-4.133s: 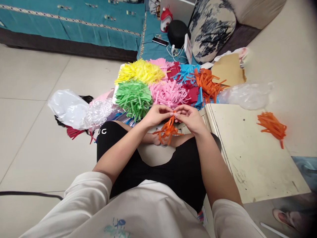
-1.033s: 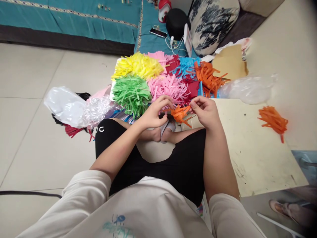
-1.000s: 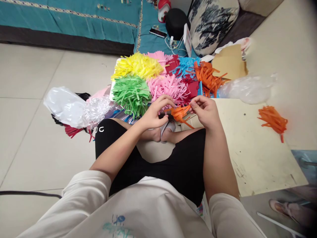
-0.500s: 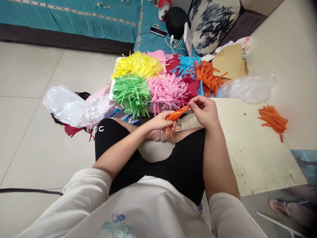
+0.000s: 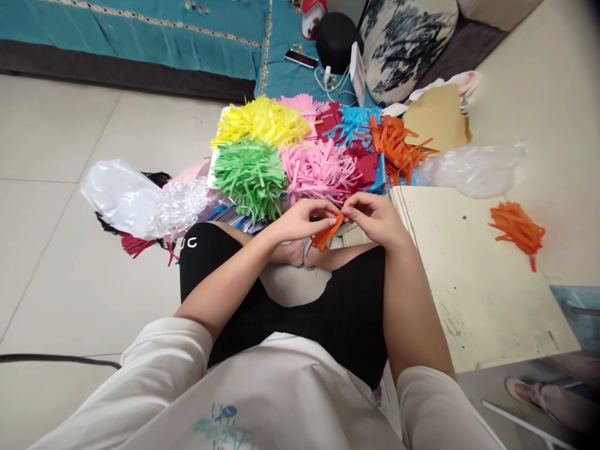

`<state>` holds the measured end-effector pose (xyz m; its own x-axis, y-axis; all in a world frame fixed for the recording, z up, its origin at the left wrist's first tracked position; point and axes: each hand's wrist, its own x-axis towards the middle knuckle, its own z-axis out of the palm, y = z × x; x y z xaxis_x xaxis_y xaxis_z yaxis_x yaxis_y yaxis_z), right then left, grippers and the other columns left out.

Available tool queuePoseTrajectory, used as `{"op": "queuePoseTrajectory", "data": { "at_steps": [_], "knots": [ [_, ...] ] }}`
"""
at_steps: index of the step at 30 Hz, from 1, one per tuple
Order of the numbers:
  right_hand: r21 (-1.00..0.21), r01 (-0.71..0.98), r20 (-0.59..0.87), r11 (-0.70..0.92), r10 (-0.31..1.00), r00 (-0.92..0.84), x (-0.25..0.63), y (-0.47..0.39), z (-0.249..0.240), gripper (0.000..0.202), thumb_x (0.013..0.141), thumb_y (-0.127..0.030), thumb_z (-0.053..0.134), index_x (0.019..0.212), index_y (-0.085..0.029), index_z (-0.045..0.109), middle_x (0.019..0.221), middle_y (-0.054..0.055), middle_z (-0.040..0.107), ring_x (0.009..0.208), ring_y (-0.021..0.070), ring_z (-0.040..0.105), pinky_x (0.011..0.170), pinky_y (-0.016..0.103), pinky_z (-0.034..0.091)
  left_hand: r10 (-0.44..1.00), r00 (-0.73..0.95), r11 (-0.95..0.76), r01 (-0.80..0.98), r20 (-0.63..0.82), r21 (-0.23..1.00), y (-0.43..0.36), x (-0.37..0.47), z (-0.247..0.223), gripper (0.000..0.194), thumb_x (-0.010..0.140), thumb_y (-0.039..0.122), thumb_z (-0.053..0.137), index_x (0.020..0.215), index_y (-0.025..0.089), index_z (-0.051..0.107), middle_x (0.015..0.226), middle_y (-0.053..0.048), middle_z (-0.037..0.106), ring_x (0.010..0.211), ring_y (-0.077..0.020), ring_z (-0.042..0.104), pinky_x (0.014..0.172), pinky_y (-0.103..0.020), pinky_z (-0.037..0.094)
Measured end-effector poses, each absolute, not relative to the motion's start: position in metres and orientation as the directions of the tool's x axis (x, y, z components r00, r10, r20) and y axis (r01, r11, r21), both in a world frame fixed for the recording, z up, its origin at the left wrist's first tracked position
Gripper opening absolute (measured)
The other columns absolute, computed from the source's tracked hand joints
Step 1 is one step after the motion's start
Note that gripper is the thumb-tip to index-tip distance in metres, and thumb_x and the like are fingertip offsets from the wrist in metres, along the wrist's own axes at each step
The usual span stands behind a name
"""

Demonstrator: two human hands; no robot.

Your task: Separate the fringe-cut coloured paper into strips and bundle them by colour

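Biggest first: a teal fabric cover (image 5: 140, 34) with a braided trim sweeps across the back, and here's the cream cabinet top (image 5: 487, 300), flat, hard and scuffed. Down the scale to the piles, all loose, curling strips that look like crepe or tissue: yellow fringe (image 5: 262, 122), green fringe (image 5: 248, 178), pink fringe (image 5: 321, 167). A finished-looking orange bunch (image 5: 515, 226) lies at the cabinet's far edge.

Into the middle now, above the lap: left hand (image 5: 304, 222), thumb and forefinger nearly together, pinching; right hand (image 5: 375, 219), fingertips drawn in tight on the same spot. Between them sits the orange tassel (image 5: 327, 235), narrow at its gripped upper end, strips slanting down leftward. It should be feather-light, limp and easy to tear; that twisted head looks the safest hold, since loose strips would likely crease or pull free.
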<state>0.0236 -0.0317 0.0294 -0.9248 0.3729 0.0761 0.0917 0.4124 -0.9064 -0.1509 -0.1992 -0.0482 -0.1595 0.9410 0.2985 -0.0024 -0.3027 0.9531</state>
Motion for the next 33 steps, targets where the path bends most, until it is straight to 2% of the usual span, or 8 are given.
{"op": "queuePoseTrajectory", "data": {
  "at_steps": [7, 14, 17, 22, 26, 30, 33],
  "knots": [
    [-0.932, 0.070, 0.074, 0.356, 0.377, -0.923, 0.024, -0.030, 0.032, 0.067, 0.080, -0.090, 0.098, 0.087, -0.026, 0.080, 0.075, 0.003, 0.071, 0.071, 0.0226, 0.070, 0.073, 0.039, 0.064, 0.929, -0.185, -0.317, 0.044, 0.320, 0.947, -0.203, -0.140, -0.044, 0.035, 0.107, 0.048, 0.084, 0.119, 0.016, 0.090, 0.118, -0.015, 0.093, 0.108, -0.0286, 0.091, 0.104, -0.040, 0.072],
    [-0.923, 0.086, 0.073, 0.374, 0.392, -0.917, 0.024, -0.032, 0.033, 0.070, 0.081, -0.096, 0.093, 0.086, -0.027, 0.080, 0.073, 0.004, 0.071, 0.071, 0.0236, 0.070, 0.071, 0.039, 0.063, 0.909, -0.164, -0.331, 0.272, 0.382, 0.904, -0.209, -0.138, -0.032, 0.026, 0.103, 0.030, 0.075, 0.120, 0.019, 0.092, 0.117, -0.009, 0.094, 0.106, -0.0258, 0.090, 0.101, -0.035, 0.069],
    [-0.922, 0.082, 0.086, 0.379, 0.406, -0.910, 0.024, -0.033, 0.032, 0.070, 0.077, -0.095, 0.097, 0.085, -0.027, 0.079, 0.074, 0.003, 0.072, 0.072, 0.0237, 0.069, 0.070, 0.039, 0.063, 0.898, -0.189, -0.322, 0.333, 0.398, 0.886, -0.209, -0.135, -0.032, 0.026, 0.104, 0.029, 0.072, 0.119, 0.020, 0.092, 0.113, -0.008, 0.094, 0.103, -0.0246, 0.089, 0.100, -0.034, 0.069],
    [-0.913, 0.088, 0.103, 0.398, 0.436, -0.894, 0.023, -0.033, 0.031, 0.067, 0.076, -0.091, 0.100, 0.085, -0.028, 0.079, 0.076, 0.004, 0.071, 0.072, 0.0240, 0.068, 0.069, 0.039, 0.061, 0.892, -0.214, -0.331, 0.293, 0.399, 0.897, -0.205, -0.132, -0.037, 0.025, 0.105, 0.036, 0.075, 0.117, 0.019, 0.090, 0.111, -0.009, 0.093, 0.102, -0.0248, 0.089, 0.098, -0.034, 0.069],
    [-0.906, 0.082, 0.122, 0.416, 0.442, -0.888, 0.023, -0.035, 0.030, 0.063, 0.080, -0.087, 0.100, 0.086, -0.028, 0.080, 0.079, 0.004, 0.073, 0.074, 0.0241, 0.068, 0.071, 0.039, 0.059, 0.887, -0.269, -0.296, 0.294, 0.375, 0.909, -0.203, -0.129, -0.041, 0.027, 0.107, 0.040, 0.075, 0.112, 0.018, 0.089, 0.106, -0.008, 0.092, 0.094, -0.0231, 0.087, 0.093, -0.032, 0.068],
    [-0.884, 0.101, 0.127, 0.456, 0.443, -0.888, 0.024, -0.034, 0.026, 0.056, 0.087, -0.081, 0.097, 0.087, -0.027, 0.081, 0.082, 0.004, 0.075, 0.076, 0.0246, 0.068, 0.072, 0.039, 0.056, 0.894, -0.299, -0.219, 0.359, 0.334, 0.907, -0.204, -0.126, -0.040, 0.023, 0.106, 0.034, 0.072, 0.106, 0.019, 0.088, 0.098, -0.006, 0.091, 0.084, -0.0207, 0.084, 0.085, -0.030, 0.065],
    [-0.857, 0.106, 0.156, 0.505, 0.450, -0.880, 0.025, -0.033, 0.024, 0.050, 0.093, -0.075, 0.094, 0.088, -0.027, 0.082, 0.083, 0.004, 0.076, 0.076, 0.0242, 0.066, 0.072, 0.039, 0.052, 0.904, -0.283, -0.209, 0.360, 0.320, 0.909, -0.204, -0.125, -0.041, 0.020, 0.102, 0.028, 0.071, 0.106, 0.019, 0.088, 0.100, -0.006, 0.092, 0.089, -0.0221, 0.086, 0.088, -0.031, 0.066]
  ]
}}
